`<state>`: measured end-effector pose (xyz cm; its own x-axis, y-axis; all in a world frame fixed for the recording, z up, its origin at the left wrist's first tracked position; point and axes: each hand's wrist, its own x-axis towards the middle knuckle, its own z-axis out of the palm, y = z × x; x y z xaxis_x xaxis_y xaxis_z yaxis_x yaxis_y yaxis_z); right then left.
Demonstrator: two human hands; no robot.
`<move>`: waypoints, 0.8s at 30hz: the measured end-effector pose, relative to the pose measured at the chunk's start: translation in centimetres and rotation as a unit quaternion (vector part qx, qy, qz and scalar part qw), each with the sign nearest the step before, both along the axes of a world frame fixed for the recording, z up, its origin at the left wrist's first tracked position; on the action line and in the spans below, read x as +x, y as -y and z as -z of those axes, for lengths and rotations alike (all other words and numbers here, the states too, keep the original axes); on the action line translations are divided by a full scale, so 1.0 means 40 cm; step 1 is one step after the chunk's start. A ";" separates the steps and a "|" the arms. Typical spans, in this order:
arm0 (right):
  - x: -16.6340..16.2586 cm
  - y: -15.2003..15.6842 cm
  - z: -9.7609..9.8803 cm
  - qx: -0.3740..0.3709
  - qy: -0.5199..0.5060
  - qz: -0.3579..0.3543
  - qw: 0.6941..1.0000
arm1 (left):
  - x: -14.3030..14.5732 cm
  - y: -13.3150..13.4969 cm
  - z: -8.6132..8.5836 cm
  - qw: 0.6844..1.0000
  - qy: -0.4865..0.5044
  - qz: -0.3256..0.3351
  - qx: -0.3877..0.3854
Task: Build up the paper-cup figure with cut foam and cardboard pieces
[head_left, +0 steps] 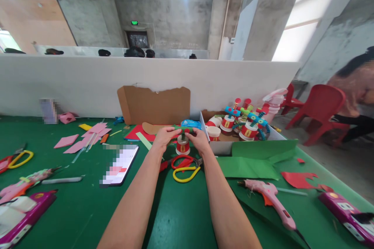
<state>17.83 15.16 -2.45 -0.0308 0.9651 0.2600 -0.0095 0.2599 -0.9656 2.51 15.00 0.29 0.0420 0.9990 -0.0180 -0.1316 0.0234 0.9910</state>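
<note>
A small paper-cup figure [182, 146] stands upright on the green table, with a red band round its white cup and a green crosspiece with red dots on top. My left hand [165, 139] is closed on the left end of that crosspiece. At its right end, my right hand [198, 139] has its fingers closed on it too. My fingers partly hide the figure's upper part. Just in front lie scissors [187, 169] with one red and one yellow handle loop, blades partly covered by my left forearm.
Similar figures stand in a white box [217, 147] at the back right. A pink glue gun [271, 196] and green paper [248, 167] lie to the right. Left are a phone [125, 165], pink paper [87, 140] and another glue gun [27, 183]. A person [355, 89] sits far right.
</note>
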 end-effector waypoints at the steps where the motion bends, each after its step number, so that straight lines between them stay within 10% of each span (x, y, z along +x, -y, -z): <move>1: 0.001 0.001 -0.003 -0.003 -0.007 -0.001 1.000 | -0.002 0.000 0.000 1.000 -0.010 0.005 0.005; 24: 0.012 0.017 -0.024 -0.028 -0.040 -0.009 0.999 | -0.005 0.002 0.005 0.988 -0.142 0.001 0.054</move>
